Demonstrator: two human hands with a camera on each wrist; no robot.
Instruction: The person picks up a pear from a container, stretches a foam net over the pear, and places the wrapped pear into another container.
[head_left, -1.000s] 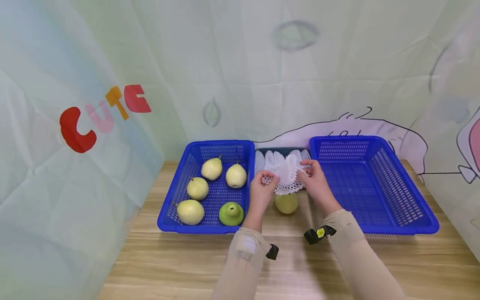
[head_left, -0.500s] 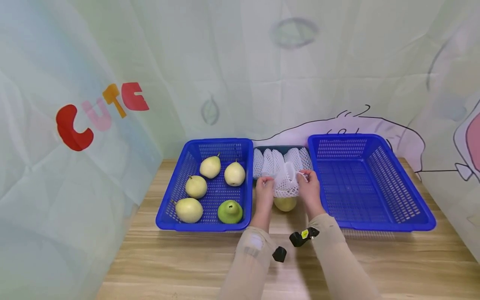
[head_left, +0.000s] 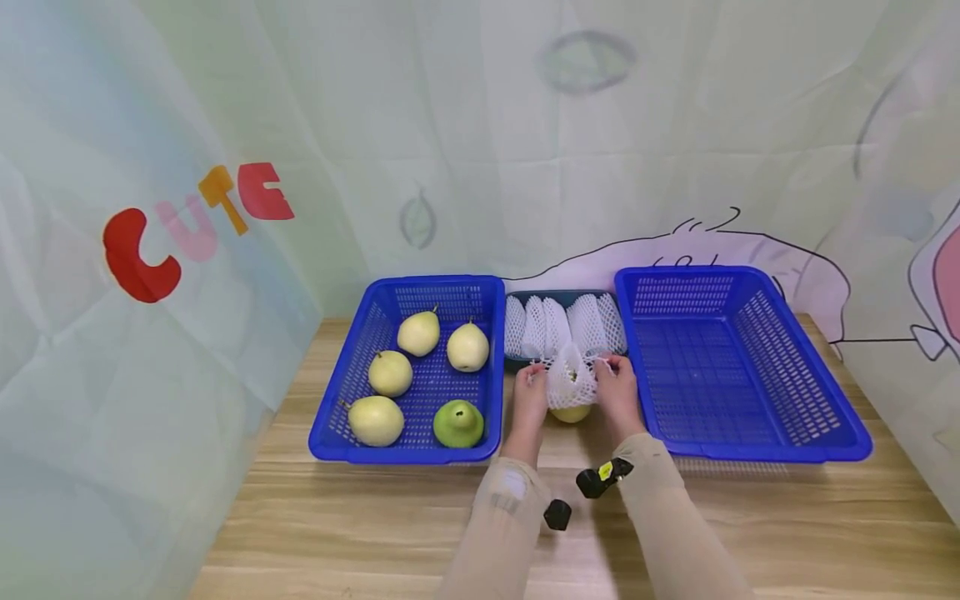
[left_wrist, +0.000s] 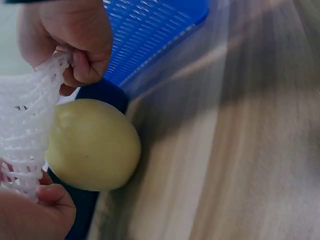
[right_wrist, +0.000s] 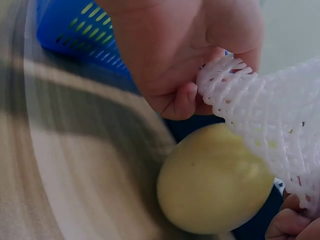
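A person in beige sleeves [head_left: 498, 525], with black devices [head_left: 557, 514] strapped at both wrists, works at a wood-grain worktop [head_left: 375, 533]. Nearest the forearms, a pale yellow pear [head_left: 570, 415] sits on the worktop, its rounded near end bare and its far part under a white foam net [head_left: 558, 393]. The left hand [head_left: 529, 404] pinches the net's left edge and the right hand [head_left: 618, 396] its right edge, the fingers of each closed together on the mesh. The pear lies between the two sets of fingers, a little nearer the person than the fingertips; the wrist views show it just beside them, though whether they touch its skin is hard to tell. At left, a blue basket [head_left: 405, 455] holds four pale pears [head_left: 390, 373] and a green pear [head_left: 458, 423]. A second blue basket [head_left: 712, 383] stands at right. Between the baskets, just beyond the hands, a dark teal tray [head_left: 555, 295] carries a row of more white foam nets [head_left: 588, 325]. Behind, a printed cloth backdrop [head_left: 465, 125] shows the word "CUTE" in coloured letters [head_left: 262, 192] at left and line drawings at right.
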